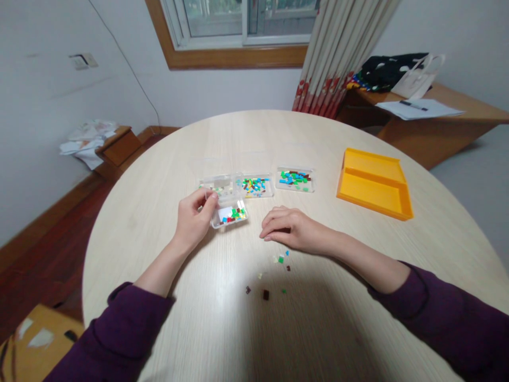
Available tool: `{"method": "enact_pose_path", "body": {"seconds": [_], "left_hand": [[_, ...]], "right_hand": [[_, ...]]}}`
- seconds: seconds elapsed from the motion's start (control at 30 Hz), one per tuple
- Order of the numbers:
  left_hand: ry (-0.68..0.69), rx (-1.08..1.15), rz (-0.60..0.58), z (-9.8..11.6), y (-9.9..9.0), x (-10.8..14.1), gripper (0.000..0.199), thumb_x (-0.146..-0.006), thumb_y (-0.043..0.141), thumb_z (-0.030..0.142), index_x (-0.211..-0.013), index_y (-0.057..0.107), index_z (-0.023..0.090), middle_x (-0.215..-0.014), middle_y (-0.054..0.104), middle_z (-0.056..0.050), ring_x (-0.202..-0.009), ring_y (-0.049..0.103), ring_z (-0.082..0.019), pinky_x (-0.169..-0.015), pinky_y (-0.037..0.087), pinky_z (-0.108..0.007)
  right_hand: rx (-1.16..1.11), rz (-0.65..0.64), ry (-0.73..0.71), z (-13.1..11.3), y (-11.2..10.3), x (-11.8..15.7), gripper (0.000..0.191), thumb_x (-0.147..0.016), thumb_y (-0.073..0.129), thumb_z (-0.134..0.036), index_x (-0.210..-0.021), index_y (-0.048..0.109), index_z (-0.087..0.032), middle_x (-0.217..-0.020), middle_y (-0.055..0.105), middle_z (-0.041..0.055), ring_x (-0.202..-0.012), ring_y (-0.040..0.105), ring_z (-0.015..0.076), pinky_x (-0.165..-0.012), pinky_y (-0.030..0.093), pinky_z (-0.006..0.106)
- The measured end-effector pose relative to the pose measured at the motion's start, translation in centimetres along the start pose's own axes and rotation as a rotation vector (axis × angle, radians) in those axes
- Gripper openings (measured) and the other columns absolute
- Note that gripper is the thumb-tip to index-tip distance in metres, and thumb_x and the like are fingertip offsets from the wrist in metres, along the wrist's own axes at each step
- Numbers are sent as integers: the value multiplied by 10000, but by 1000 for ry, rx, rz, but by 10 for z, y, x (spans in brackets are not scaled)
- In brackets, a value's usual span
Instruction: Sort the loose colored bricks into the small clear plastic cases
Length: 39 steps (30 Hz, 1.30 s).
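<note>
My left hand (194,213) is closed on the edge of a small clear plastic box (229,225), which is tilted and holds small coloured building bricks (237,214) gathered toward its right side. Its transparent lid looks raised. To the right, my right hand (293,228) rests low over the tabletop, thumb and fingertips drawn together; whatever may be between them is hidden. Loose building bricks lie scattered on the table in front of it, among them a green brick (281,260), a dark brown brick (266,294) and a small blue brick (287,253).
Behind the hands stand more clear boxes: one partly covered (217,184), one with mixed bricks (254,185), and one farther right (295,179). A yellow tray (374,203) with two compartments sits at the right of the round table (191,323).
</note>
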<state>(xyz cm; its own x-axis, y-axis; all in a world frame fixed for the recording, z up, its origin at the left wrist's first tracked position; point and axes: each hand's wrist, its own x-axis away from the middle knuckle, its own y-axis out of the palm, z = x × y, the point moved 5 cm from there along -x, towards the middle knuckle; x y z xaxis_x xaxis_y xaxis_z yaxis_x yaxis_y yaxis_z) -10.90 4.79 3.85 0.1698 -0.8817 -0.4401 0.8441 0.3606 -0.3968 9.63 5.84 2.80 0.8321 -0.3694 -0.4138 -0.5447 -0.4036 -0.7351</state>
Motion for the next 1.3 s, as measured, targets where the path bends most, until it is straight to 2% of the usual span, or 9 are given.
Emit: {"method": "enact_pose_path", "body": {"seconds": [0.4,0.47,0.6,0.67,0.77,0.9,1.13,1.3], "left_hand": [[23,-2,-55,5,3,0,241,-790,515,313,-594,548,175,-549,526,14,-543,459,-118,-528,350,-251],[17,5,-78,5,6,1,251,-788,513,319,-584,542,176,-549,527,12,-541,455,-118,-521,346,-248],[-11,13,-170,6,19,5,285,-790,502,345,-558,511,181,-513,473,25,-502,414,-109,-494,318,-241],[2,16,-214,8,25,7,295,-794,490,344,-549,506,180,-508,453,28,-496,400,-106,-490,308,-240],[20,11,-247,10,30,10,304,-804,483,334,-543,503,178,-514,454,25,-501,397,-105,-492,306,-238],[23,11,-249,8,29,10,306,-811,483,341,-556,515,175,-519,469,23,-506,404,-108,-500,315,-239],[-10,5,-220,4,21,5,307,-795,491,366,-553,511,178,-503,457,24,-501,398,-112,-491,304,-239],[-27,6,-173,0,15,4,305,-778,503,369,-537,506,182,-496,448,27,-496,389,-110,-496,301,-245]], "right_hand": [[129,-6,35,-2,-4,0,174,-905,495,-130,-809,640,-150,-780,655,62,-757,597,146,-694,506,278],[133,95,38,-4,-9,-1,160,-899,509,-132,-811,638,-164,-783,658,52,-764,607,146,-700,513,281],[205,442,45,-16,-21,-2,137,-889,530,-125,-862,647,-192,-848,665,58,-808,619,159,-733,521,312],[229,508,-11,-24,-19,-3,134,-883,541,-122,-888,655,-192,-847,663,64,-808,616,163,-726,525,314],[220,478,-81,-28,-10,-7,164,-882,528,-112,-922,669,-187,-842,666,71,-810,615,170,-709,534,315],[200,436,-86,-24,-5,-9,212,-883,505,-98,-977,672,-189,-884,688,79,-838,632,177,-731,549,341],[116,484,-39,-25,-14,-3,130,-847,566,-97,-862,668,-177,-793,699,59,-777,650,154,-706,549,303],[84,415,36,-28,-18,12,144,-835,541,-87,-827,656,-174,-766,681,54,-745,629,140,-682,537,288]]}}
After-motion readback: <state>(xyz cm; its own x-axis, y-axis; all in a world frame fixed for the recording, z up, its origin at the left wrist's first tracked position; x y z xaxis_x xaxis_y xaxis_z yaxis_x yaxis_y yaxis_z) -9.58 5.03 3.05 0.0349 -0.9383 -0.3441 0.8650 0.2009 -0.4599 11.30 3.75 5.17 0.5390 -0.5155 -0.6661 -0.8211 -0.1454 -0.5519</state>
